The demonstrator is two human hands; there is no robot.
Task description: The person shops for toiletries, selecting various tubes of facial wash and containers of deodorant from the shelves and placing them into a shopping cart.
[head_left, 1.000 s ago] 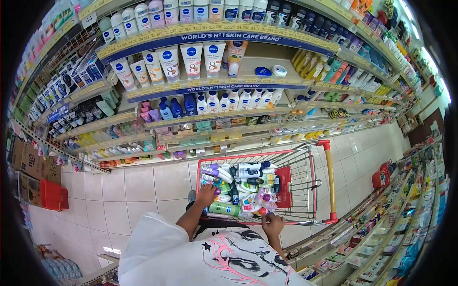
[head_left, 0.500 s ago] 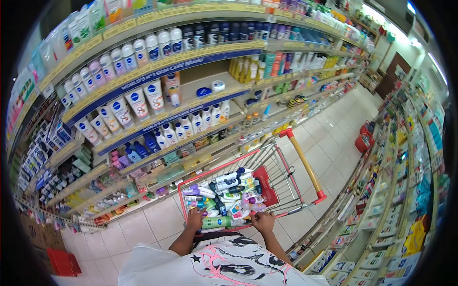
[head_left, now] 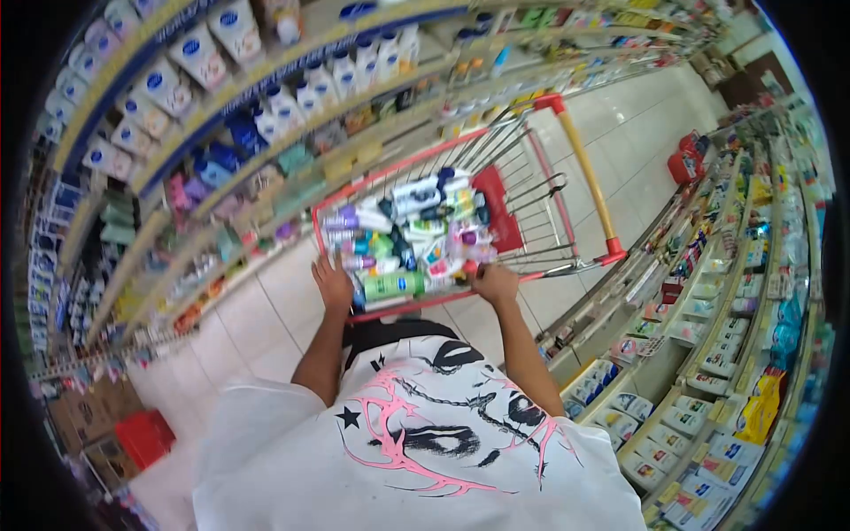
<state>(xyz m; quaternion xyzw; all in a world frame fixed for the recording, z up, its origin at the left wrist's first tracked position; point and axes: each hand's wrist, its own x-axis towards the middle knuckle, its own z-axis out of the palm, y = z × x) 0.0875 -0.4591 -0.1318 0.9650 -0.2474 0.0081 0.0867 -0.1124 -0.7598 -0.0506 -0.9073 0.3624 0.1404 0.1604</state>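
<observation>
Along the red-rimmed shopping cart (head_left: pixel 500 210), left hand (head_left: pixel 333 287) rests with fingers apart and right hand (head_left: pixel 496 284) curls, grip unclear, probably steadying it; toiletry bottles (head_left: pixel 382 285) lie inside.

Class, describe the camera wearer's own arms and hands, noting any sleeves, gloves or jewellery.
The left hand and right hand are ungloved; no jewellery can be made out. The forearms are bare below the loose white sleeves of a shirt with pink and black print.

Single head view: from above shirt (head_left: pixel 416 442), facing forward, steeply down; cart (head_left: pixel 498 210) near, shelves (head_left: pixel 359 108) farther; wide, fisheye.
</observation>
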